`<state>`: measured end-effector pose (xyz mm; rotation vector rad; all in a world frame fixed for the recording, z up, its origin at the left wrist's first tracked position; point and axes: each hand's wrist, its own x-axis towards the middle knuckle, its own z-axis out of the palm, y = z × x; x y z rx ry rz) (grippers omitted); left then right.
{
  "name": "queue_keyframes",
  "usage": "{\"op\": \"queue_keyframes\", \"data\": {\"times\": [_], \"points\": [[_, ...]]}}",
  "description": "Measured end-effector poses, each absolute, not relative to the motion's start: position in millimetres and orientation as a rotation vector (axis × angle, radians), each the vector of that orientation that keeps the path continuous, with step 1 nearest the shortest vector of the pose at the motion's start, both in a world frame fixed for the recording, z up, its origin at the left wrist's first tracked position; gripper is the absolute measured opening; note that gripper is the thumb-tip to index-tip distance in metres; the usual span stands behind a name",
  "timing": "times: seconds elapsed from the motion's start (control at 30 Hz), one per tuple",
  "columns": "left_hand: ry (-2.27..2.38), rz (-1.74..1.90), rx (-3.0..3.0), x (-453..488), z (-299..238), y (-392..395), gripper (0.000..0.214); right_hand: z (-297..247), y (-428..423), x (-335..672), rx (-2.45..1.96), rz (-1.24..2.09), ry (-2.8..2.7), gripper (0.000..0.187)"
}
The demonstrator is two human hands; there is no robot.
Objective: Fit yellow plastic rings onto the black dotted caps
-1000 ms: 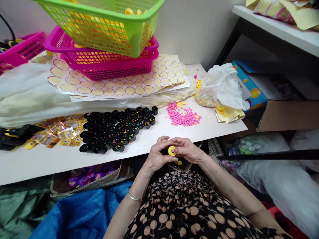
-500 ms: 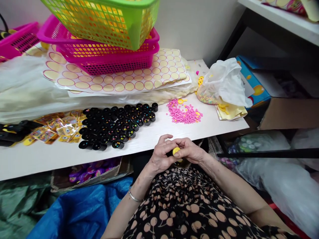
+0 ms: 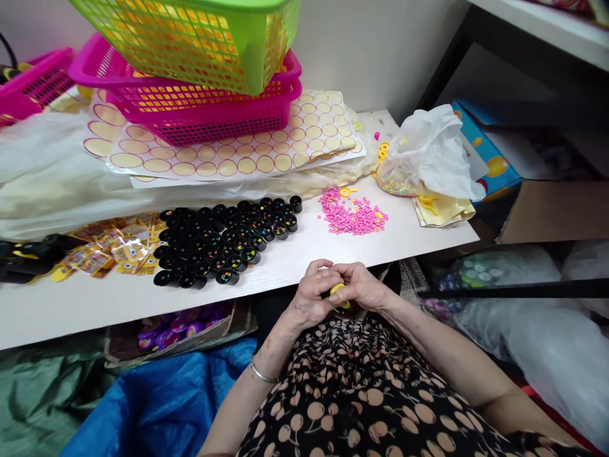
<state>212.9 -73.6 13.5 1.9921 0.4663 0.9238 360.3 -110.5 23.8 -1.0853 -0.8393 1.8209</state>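
Note:
Both hands meet over my lap, just off the table's front edge. My left hand [image 3: 314, 293] and my right hand [image 3: 361, 287] are closed around a small round yellow piece [image 3: 337, 292], and the fingers hide most of it. Up on the table lies a spread of small pink beads [image 3: 354, 219] with a yellow ring-shaped piece [image 3: 346, 191] at its far side. Left of the beads stand several short black cups [image 3: 227, 276] in a cluster, with coloured bits inside. Beside them are small yellow printed packets [image 3: 130, 251].
Pink baskets [image 3: 228, 120] and a green basket [image 3: 257, 63] are stacked on sheets of round stickers [image 3: 228, 166]. A white plastic bag [image 3: 428, 152] stands at the right, near an open cardboard box [image 3: 552, 212]. Below the table are a box of purple pieces [image 3: 176, 330] and a blue tarp [image 3: 157, 393].
The yellow piece has turned slightly between my fingers, and more yellow shows lower down. The hands stay together in nearly the same place. The view has shifted a little.

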Motion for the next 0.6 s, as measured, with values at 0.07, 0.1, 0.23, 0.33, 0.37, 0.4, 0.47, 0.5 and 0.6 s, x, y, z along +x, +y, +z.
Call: {"op": "queue_keyframes", "data": {"times": [0.07,0.1,0.23,0.33,0.37,0.4,0.47,0.5,0.6], "points": [[0.514,0.920,1.954,212,12,-72,0.019,22,-111,359,-1.088,1.719,-0.892,0.036],[0.556,0.923,1.916,210,11,-72,0.022,21,-112,358,-1.089,1.678,-0.915,0.036],[0.668,0.930,1.725,205,8,-71,0.031,21,-112,356,-1.037,1.663,-0.900,0.047],[0.684,0.912,1.636,203,8,-71,0.034,24,-114,357,-0.973,1.709,-0.837,0.054],[0.689,0.906,1.614,203,9,-71,0.036,24,-115,358,-0.959,1.721,-0.809,0.051],[0.688,0.898,1.598,202,9,-71,0.038,25,-116,359,-0.945,1.736,-0.773,0.048],[0.671,0.872,1.586,202,10,-70,0.041,26,-118,360,-0.916,1.779,-0.701,0.040],[0.659,0.854,1.589,202,10,-70,0.042,26,-119,360,-0.902,1.798,-0.669,0.037],[0.661,0.794,1.584,202,12,-71,0.045,26,-124,360,-0.877,1.807,-0.591,0.031]]}}
